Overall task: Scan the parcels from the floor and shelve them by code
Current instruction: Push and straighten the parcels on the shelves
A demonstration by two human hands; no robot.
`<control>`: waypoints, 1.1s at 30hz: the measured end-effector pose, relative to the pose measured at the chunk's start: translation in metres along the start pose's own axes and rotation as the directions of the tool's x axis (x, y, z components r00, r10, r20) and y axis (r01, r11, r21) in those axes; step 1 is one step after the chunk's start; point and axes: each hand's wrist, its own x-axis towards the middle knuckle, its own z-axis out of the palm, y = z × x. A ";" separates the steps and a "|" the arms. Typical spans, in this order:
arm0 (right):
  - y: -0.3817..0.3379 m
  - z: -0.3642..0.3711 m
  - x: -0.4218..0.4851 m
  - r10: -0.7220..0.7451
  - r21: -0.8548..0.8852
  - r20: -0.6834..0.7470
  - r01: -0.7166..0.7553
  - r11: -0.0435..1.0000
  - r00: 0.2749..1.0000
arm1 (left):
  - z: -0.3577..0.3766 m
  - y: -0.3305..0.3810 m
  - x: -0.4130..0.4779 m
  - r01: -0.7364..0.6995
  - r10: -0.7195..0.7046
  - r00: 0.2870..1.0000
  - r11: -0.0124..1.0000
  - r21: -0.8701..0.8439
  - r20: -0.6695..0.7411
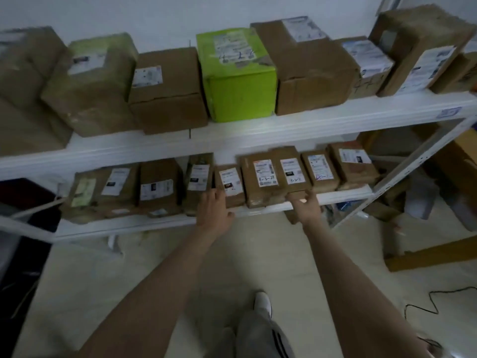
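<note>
A white two-level shelf (pixel 258 130) carries labelled cardboard parcels. On its lower level, my right hand (pixel 307 204) grips the front end of a narrow brown parcel (pixel 291 171), which lies between a wider brown parcel (pixel 258 179) and another labelled one (pixel 320 169). My left hand (pixel 215 209) rests with straight fingers against the left front of a small brown parcel (pixel 229 183). Both arms reach forward from below. The blur hides the writing on the labels.
The upper level holds larger boxes, among them a bright green box (pixel 240 81). More parcels fill the lower level's left part (pixel 154 187). Cardboard and loose packaging lie on the floor at the right (pixel 423 254), with a black cable (pixel 433 303) beside them. My shoe (pixel 263 303) stands on the pale floor.
</note>
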 end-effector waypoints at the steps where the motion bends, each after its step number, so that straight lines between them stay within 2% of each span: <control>1: 0.012 0.014 0.004 0.091 0.047 0.072 -0.095 0.994 0.993 | 0.010 -0.015 0.003 0.091 -0.089 0.995 0.995 -0.034 0.042; 3: 0.031 0.044 0.008 0.260 0.133 0.241 -0.297 0.945 0.935 | 0.031 -0.050 0.010 0.268 -0.254 0.961 0.955 -0.131 0.111; 5: 0.048 0.075 0.011 0.335 0.150 0.344 -0.404 0.903 0.877 | 0.053 -0.083 0.016 0.401 -0.370 0.911 0.899 -0.179 0.180; 7: 0.060 0.107 0.016 0.355 0.105 0.367 -0.417 0.903 0.860 | 0.070 -0.110 0.026 0.425 -0.399 0.899 0.895 -0.137 0.180; 8: 0.065 0.124 0.020 0.349 0.072 0.375 -0.403 0.913 0.859 | 0.076 -0.122 0.034 0.399 -0.386 0.912 0.912 -0.090 0.137; 10: 0.072 0.158 0.029 0.288 -0.004 0.393 -0.312 0.950 0.873 | 0.086 -0.141 0.052 0.315 -0.315 0.948 0.949 0.015 0.041; 12: 0.079 0.190 0.043 0.136 -0.172 0.367 -0.077 0.982 0.920 | 0.096 -0.156 0.074 0.247 -0.250 0.968 0.962 0.114 0.009; 14: 0.081 0.216 0.057 -0.065 -0.352 0.363 0.202 0.914 0.929 | 0.106 -0.164 0.095 0.204 -0.213 0.977 0.960 0.190 0.027; 16: 0.080 0.237 0.073 -0.195 -0.462 0.393 0.377 0.803 0.898 | 0.119 -0.166 0.117 0.175 -0.191 0.981 0.958 0.228 0.047; 18: 0.079 0.249 0.091 -0.187 -0.560 0.390 0.393 0.729 0.902 | 0.132 -0.168 0.134 0.200 -0.217 0.974 0.960 0.199 0.070; 21: 0.079 0.255 0.108 -0.116 -0.630 0.360 0.333 0.702 0.926 | 0.150 -0.169 0.145 0.283 -0.300 0.947 0.949 0.138 0.119; 25: 0.079 0.264 0.109 -0.139 -0.646 0.358 0.353 0.676 0.923 | 0.164 -0.162 0.146 0.330 -0.331 0.944 0.942 0.052 0.001; 29: 0.081 0.274 0.109 -0.164 -0.666 0.398 0.407 0.626 0.903 | 0.170 -0.164 0.148 0.370 -0.365 0.929 0.921 0.125 -0.064; 33: 0.083 0.278 0.115 -0.188 -0.651 0.457 0.471 0.595 0.869 | 0.157 -0.167 0.145 0.357 -0.333 0.934 0.884 0.303 -0.130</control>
